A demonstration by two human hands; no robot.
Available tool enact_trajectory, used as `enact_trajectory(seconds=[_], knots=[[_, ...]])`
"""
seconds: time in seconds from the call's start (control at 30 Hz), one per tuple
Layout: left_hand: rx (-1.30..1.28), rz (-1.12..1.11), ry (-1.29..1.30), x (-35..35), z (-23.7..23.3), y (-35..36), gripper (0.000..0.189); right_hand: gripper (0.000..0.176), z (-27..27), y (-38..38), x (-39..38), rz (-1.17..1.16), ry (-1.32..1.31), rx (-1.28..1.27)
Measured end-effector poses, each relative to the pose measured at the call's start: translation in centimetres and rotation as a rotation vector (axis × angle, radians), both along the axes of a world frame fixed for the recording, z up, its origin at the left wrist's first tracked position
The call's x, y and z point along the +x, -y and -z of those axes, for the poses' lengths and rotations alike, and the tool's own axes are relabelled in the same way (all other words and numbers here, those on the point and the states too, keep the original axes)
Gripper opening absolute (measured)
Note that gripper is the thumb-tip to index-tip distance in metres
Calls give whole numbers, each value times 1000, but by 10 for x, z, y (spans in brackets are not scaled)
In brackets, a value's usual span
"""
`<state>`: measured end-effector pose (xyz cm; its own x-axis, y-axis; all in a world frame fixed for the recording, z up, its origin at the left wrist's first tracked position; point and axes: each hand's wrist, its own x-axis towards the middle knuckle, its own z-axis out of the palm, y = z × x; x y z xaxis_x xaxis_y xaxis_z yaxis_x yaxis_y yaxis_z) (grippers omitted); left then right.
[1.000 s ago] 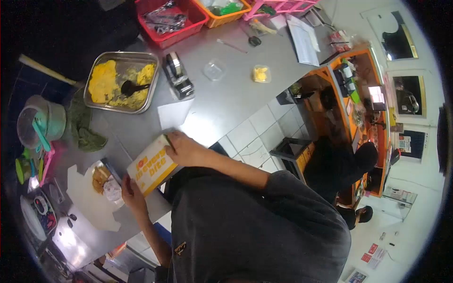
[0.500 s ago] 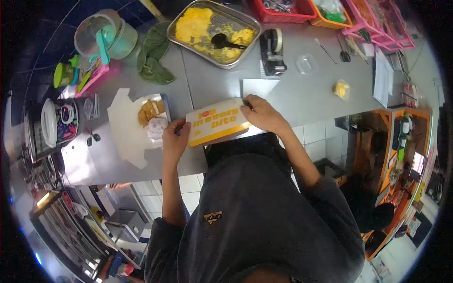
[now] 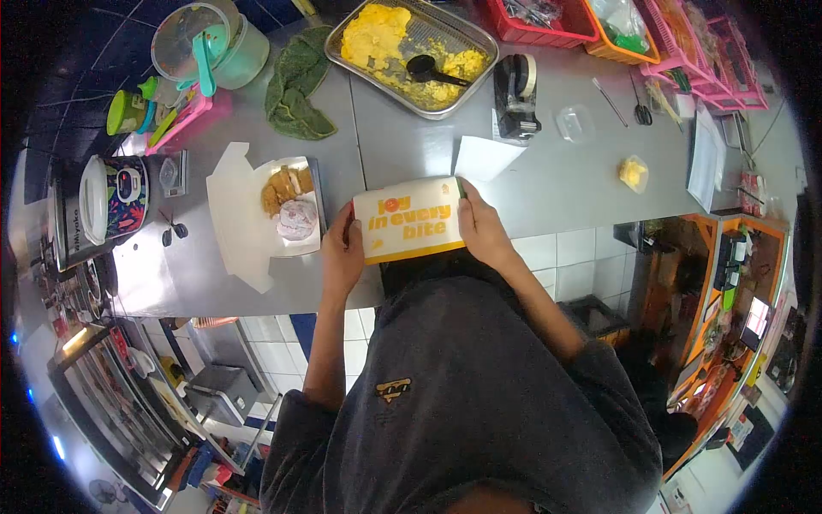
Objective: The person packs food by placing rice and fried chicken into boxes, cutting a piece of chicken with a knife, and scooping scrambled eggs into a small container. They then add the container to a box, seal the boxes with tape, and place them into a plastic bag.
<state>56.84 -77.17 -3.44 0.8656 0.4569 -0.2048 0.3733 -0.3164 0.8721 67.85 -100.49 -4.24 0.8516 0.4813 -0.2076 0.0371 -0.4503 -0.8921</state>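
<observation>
A closed white and yellow box with orange lettering is held level at the table's front edge. My left hand grips its left end, and my right hand holds the right end with the thumb near the top corner. To the left lies an open white box, its lid folded out. Inside it are fried pieces and a round wrapped item. A white paper rests just behind the closed box.
Behind are a metal tray of yellow food with a black scoop, a green cloth and a tape dispenser. Red and pink baskets stand back right. A small yellow-filled cup is at right, a rice cooker at left.
The closed box has turned more level, its lettering now facing up more fully. Both hands still hold its ends. The camera view has shifted, moving the table items rightward.
</observation>
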Motion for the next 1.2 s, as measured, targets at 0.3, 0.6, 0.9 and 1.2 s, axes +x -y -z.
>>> enact_trajectory(seconds=[0.3,0.6,0.9,1.2], knots=[[-97,-149,-64,0,10,1,29,25,3,-11,0,245,53,-30],[-134,-233,-19,-1,-3,15,27,30,7,-6,-1,211,84,-56],[-32,-302,156,-15,47,25,33,39,13,-4,-11,55,77,-41],[17,-360,61,-7,31,31,33,37,-2,-11,-7,22,157,-15]])
